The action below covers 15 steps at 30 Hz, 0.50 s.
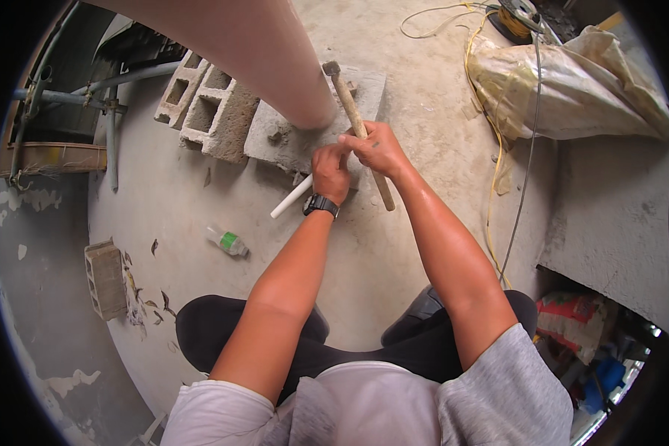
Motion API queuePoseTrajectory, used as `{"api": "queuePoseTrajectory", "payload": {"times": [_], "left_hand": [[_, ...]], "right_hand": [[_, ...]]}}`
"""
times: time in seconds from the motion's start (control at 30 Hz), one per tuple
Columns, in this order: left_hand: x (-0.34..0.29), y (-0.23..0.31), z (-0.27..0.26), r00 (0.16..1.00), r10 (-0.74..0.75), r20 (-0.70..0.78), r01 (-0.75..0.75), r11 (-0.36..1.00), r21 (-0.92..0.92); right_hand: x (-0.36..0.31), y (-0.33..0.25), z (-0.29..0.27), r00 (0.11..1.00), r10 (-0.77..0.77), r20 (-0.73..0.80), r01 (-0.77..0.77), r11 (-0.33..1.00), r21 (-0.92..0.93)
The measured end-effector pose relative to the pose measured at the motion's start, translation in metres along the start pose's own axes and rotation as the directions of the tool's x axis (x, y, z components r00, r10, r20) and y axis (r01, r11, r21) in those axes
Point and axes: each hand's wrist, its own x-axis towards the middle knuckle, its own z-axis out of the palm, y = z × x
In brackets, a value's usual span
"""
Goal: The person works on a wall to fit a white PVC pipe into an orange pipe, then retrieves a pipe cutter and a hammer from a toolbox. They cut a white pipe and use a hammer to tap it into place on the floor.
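My right hand (380,152) is wrapped round the wooden handle of a hammer (349,108); its dark head points up and away, and the handle end sticks out below my fist. Close beside it, my left hand (330,172), with a black watch at the wrist, is closed with fingers curled under. What those fingers hold is hidden. A white tube (291,196) runs slantwise up to that hand's left side, and I cannot tell whether it is gripped. Both hands are over the near edge of a rough concrete slab (369,83).
A round pale pink column (275,59) rises by the slab. Hollow concrete blocks (219,115) stand left of it; another block (105,279) is by the left wall. A plastic bottle (229,241) lies on the floor. Yellow cable (490,171) and a plastic-covered heap (564,85) are right.
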Motion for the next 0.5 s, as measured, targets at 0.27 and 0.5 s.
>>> {"api": "queuePoseTrajectory", "payload": {"times": [0.27, 0.5], "left_hand": [[-0.005, -0.001, -0.007, 0.979, -0.195, 0.053, 0.185, 0.971, 0.151], [-0.01, -0.002, -0.023, 0.963, -0.261, 0.067, 0.237, 0.937, 0.257]], "right_hand": [[0.002, -0.016, -0.007, 1.0, -0.007, -0.012, 0.007, 0.998, 0.055], [-0.001, -0.015, -0.009, 1.0, -0.011, -0.005, 0.012, 0.996, 0.083]]}}
